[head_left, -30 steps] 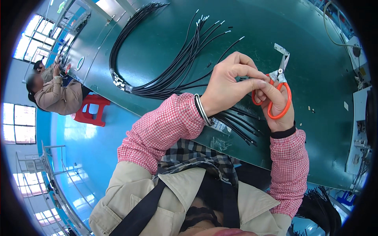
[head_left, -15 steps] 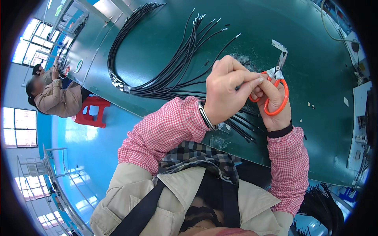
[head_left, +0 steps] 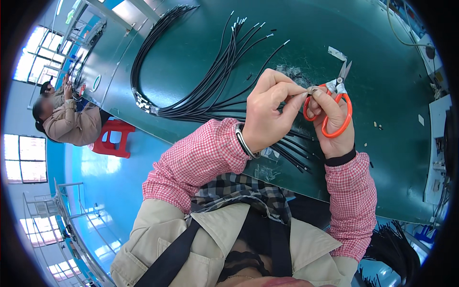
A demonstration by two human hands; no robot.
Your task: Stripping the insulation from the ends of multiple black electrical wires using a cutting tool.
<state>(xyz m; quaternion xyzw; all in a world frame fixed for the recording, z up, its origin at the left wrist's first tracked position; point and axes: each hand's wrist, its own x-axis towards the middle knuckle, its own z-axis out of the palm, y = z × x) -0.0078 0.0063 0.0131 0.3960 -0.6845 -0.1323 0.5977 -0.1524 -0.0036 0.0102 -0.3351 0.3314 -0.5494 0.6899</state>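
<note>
Over the green table, my left hand is closed in a pinch, thumb against forefinger. What it pinches is too small to make out. My right hand carries orange-handled scissors hooked on its fingers, blades pointing away from me and slightly apart. Its thumb and forefinger meet my left fingertips, where a small greyish bit shows. Black cables lie in a long curved bundle beyond and under my left hand, several with pale or silvery tips fanning out. White tape binds the bundle at its left bend.
Fine clear scraps lie past my hands. A pale strip rests beyond the scissor tips. White equipment lines the right edge. Two people sit at far left, near a red stool. More black cables hang at lower right.
My left hand has shifted slightly left, and the dark bit at its fingers is no longer visible. The scissors have tilted right, their tips now apart from the pale strip.
</note>
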